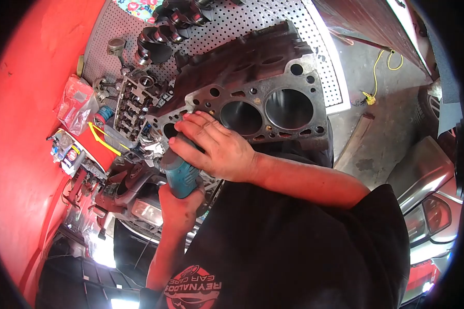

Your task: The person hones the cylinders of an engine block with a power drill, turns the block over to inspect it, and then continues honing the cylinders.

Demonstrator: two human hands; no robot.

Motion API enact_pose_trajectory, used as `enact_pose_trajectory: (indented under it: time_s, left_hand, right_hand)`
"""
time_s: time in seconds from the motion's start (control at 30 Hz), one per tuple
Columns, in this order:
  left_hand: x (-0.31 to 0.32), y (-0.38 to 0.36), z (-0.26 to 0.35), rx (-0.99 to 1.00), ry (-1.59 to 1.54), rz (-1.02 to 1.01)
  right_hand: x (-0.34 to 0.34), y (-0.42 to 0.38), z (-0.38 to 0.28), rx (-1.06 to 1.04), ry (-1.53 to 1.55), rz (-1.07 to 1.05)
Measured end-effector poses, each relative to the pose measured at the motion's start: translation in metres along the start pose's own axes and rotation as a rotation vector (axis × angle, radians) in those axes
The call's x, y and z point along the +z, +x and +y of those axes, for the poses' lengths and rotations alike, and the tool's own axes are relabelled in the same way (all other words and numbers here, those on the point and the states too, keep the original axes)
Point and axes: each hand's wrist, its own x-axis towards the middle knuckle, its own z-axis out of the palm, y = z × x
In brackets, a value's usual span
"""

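Observation:
A teal, drill-like power tool (180,172) is held over the left end of a bare engine block (294,67). My left hand (181,206) is wrapped around the tool's lower part, close to my body. Over its upper end lies my right hand (224,149), fingers curled round it and pointing left. The tool's working end is hidden beneath that hand, near a partly covered cylinder bore (170,130). Two other large bores (288,109) show open to the right of my fingers.
Behind the block is a perforated white tabletop (252,15) with a crankshaft (172,26) and a piston (116,46). A cylinder head (131,105) stands left of the block. A yellow cord (375,77) lies on the floor at right, near a car (433,216).

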Motion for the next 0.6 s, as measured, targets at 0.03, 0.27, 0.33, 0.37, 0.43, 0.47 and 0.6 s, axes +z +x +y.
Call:
enact_pose_trajectory:
  time_s: [0.03,0.27,0.33,0.37,0.43,0.47,0.6]
  left_hand:
    - [0.000,0.001,-0.001,-0.004,-0.018,-0.005]
    - [-0.004,-0.004,0.002,-0.023,0.108,0.033]
    - [-0.005,-0.017,-0.001,0.063,0.135,0.073]
    - [-0.010,-0.023,-0.004,0.066,0.131,0.065]
    - [-0.021,-0.037,-0.012,0.066,0.126,0.050]
    - [-0.024,-0.042,-0.011,0.090,0.133,0.050]
    - [-0.032,-0.057,-0.012,0.152,0.181,0.085]
  right_hand:
    - [0.001,0.000,0.000,0.002,-0.009,0.006]
    - [0.006,-0.001,-0.011,0.027,-0.007,0.032]
    - [0.005,-0.005,-0.024,-0.005,-0.053,0.050]
    - [0.005,-0.007,-0.031,-0.022,-0.074,0.057]
    - [0.003,-0.004,-0.044,-0.057,-0.060,0.071]
    - [0.002,-0.002,-0.049,-0.078,-0.053,0.081]
    - [0.008,0.000,-0.067,-0.088,-0.043,0.147]
